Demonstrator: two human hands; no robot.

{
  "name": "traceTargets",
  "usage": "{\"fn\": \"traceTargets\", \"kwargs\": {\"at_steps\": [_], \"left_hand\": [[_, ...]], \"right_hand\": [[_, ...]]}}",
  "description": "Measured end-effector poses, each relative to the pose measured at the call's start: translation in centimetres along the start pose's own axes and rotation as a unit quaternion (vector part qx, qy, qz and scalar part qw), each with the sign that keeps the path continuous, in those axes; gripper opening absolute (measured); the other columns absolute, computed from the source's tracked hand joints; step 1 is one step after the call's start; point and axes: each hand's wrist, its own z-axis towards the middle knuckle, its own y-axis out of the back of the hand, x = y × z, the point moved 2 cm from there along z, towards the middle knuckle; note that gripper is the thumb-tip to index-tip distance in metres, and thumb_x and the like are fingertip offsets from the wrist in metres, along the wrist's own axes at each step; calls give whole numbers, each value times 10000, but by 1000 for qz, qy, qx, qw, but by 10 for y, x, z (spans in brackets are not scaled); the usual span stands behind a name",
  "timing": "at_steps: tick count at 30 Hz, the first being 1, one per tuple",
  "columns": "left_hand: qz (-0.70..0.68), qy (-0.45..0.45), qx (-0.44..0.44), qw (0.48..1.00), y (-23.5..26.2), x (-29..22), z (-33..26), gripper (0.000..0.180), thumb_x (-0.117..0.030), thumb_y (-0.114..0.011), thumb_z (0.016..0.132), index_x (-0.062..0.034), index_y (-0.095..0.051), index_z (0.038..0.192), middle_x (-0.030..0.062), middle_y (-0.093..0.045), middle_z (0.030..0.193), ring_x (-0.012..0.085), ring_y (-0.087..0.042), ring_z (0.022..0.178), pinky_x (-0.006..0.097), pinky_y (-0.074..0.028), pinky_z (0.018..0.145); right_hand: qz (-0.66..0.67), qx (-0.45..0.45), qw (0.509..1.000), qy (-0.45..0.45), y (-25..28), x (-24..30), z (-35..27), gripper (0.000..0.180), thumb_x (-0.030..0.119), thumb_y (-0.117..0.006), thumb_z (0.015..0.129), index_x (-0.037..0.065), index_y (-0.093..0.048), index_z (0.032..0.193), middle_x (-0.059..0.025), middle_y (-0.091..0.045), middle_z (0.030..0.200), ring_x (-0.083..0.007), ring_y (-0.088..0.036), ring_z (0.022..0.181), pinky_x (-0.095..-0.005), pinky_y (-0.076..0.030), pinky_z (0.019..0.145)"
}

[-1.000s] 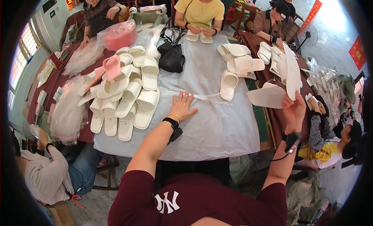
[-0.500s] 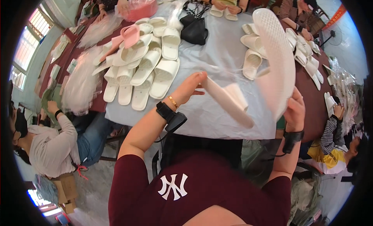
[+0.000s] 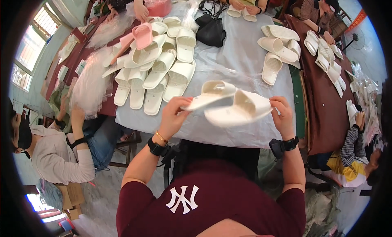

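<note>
Two white slide slippers are held up over the near side of the table, side by side with their straps facing up. My left hand [image 3: 174,114] pinches the heel end of one white slipper [image 3: 218,88]. At the toe end of the other white slipper [image 3: 254,105], my right hand [image 3: 282,114] closes its fingers. This second slipper lies partly in front of the first and is slightly blurred. Beyond my left hand is a heap of white slippers [image 3: 158,69], with a pink slipper [image 3: 143,36] on top.
A plastic sheet [image 3: 228,65] covers the table. Several white slippers [image 3: 281,49] lie at its far right. A black bag [image 3: 210,31] and a pink container [image 3: 157,4] stand at the back. Clear plastic bags [image 3: 93,84] lie left. Other people sit around, some handling slippers.
The slipper in my right hand has swung down from upright to nearly flat. The one in my left has turned level, and both slippers have come together. My left hand has moved lower and nearer.
</note>
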Motion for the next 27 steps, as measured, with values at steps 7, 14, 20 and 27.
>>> {"fn": "traceTargets", "kwargs": {"at_steps": [7, 14, 20, 27], "left_hand": [[254, -117, 225, 933, -17, 19, -51, 282, 45, -587, 685, -42, -602, 953, 151, -547, 1182, 361, -497, 1153, 421, -426, 958], [309, -1, 100, 946, -37, 31, -28, 421, -142, -659, 778, -22, -545, 1165, 180, -531, 1203, 356, -502, 1113, 400, -431, 935], [344, 52, 101, 932, -66, 42, 8, 482, -172, -652, 796, -32, -500, 1232, 150, -577, 1035, 318, -568, 925, 396, -467, 803], [275, 88, 102, 952, -66, 67, -1, 330, -120, -605, 800, -55, -578, 1122, 176, -597, 925, 360, -587, 838, 436, -480, 727]], "right_hand": [[-2, 71, 976, -208, -40, -49, -79, 284, -23, -559, 795, 32, -624, 1066, -186, -555, 1190, -289, -607, 915, -318, -496, 719], [51, 60, 949, -304, -45, -17, -101, 449, 136, -649, 809, 9, -527, 1221, -147, -552, 1088, -244, -571, 819, -295, -481, 673], [-1, 90, 963, -252, -55, 4, -94, 616, 170, -709, 741, 26, -465, 1289, -156, -530, 1092, -248, -558, 804, -315, -480, 653], [-33, 49, 957, -284, -77, -17, -71, 577, 117, -650, 756, 18, -458, 1291, -178, -525, 1104, -261, -561, 793, -334, -479, 662]]}}
